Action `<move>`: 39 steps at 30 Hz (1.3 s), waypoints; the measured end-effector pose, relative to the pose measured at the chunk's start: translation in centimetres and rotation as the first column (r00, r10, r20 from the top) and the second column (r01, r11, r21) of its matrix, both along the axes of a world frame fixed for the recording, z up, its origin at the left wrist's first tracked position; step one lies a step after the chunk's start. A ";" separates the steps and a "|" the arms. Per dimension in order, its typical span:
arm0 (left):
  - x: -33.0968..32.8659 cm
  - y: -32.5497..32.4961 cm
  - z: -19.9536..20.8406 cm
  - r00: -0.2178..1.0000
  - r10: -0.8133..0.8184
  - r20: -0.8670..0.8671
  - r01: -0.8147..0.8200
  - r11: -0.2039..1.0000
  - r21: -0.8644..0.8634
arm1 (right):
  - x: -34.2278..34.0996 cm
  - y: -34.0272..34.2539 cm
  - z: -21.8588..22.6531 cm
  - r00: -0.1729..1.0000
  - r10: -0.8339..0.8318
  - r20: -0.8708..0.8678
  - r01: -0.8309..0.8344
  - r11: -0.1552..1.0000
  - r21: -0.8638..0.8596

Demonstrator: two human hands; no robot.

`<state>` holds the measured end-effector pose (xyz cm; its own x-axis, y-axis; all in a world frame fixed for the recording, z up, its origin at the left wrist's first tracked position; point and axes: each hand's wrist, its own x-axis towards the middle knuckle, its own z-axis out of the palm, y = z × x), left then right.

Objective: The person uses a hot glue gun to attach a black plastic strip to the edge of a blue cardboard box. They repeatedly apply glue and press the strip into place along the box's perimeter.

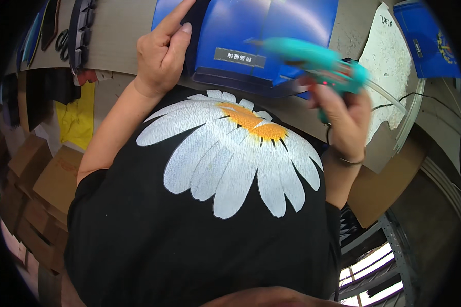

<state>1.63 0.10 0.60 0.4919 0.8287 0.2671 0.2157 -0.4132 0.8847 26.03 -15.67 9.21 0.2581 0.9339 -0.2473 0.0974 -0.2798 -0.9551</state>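
A glossy blue box-like package (302, 20) with dark edges and a small grey label lies at the top of the view, partly cut off. At its left side, my left hand (163, 59) lies against the dark strip, index finger stretched along it and the other fingers curled; the fingertip runs out of view. My right hand (346, 115) is closed round a teal hot glue gun (312, 56), blurred by motion. Its nozzle points left above the package. A whitish glue stick (386, 94) sticks out of the gun's rear.
Another blue package (430, 41) lies at the far right, beside a ragged white sheet (386, 61). A black cord (420, 95) and pale sticks (412, 120) lie near it. Scissors (62, 43) and a dark rack (81, 30) are at left. Cardboard boxes (56, 176) stand below.
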 end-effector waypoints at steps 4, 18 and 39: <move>0.2 0.2 0.3 1.000 -0.002 -0.019 0.001 1.000 -0.007 | -2.5 3.4 -1.9 0.926 0.332 0.181 -0.329 0.943 -0.043; -0.3 0.1 -0.8 0.987 -0.003 -0.160 0.013 0.998 0.057 | -3.2 5.4 -3.2 0.896 0.227 0.381 -0.269 0.961 0.059; 0.7 0.1 0.7 0.949 0.001 -0.314 0.024 0.997 0.077 | -2.1 6.7 -4.0 0.739 -0.093 0.667 -0.052 0.980 0.194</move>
